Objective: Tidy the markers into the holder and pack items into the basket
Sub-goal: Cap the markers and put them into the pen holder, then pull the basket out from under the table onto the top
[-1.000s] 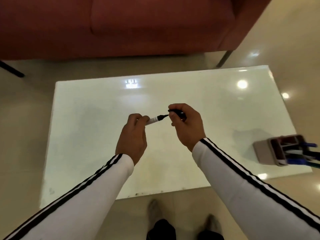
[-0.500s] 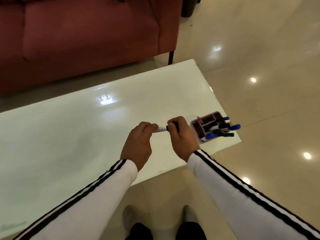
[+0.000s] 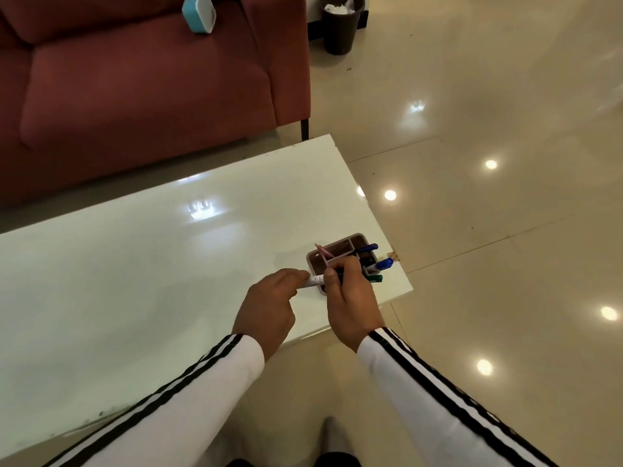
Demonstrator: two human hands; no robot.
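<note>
A white marker [image 3: 314, 281] with a black cap is held between both hands over the white table [image 3: 135, 271]. My left hand [image 3: 269, 308] pinches its white barrel end. My right hand [image 3: 350, 298] is closed around the capped end, just in front of the marker holder [image 3: 340, 249]. The holder is a small grey box with compartments near the table's right corner. Blue markers [image 3: 382, 264] and a green one [image 3: 374, 278] stick out of its right side, and a pink item [image 3: 323, 251] leans at its left.
A red sofa [image 3: 145, 85] stands behind the table with a teal and white object [image 3: 199, 12] on its seat. A dark bin [image 3: 342, 23] with white paper sits on the glossy tiled floor beyond. No basket is in view.
The cap has been closed onto the marker. The view and both hands have swung right, so the hands with the marker now sit right beside the holder.
</note>
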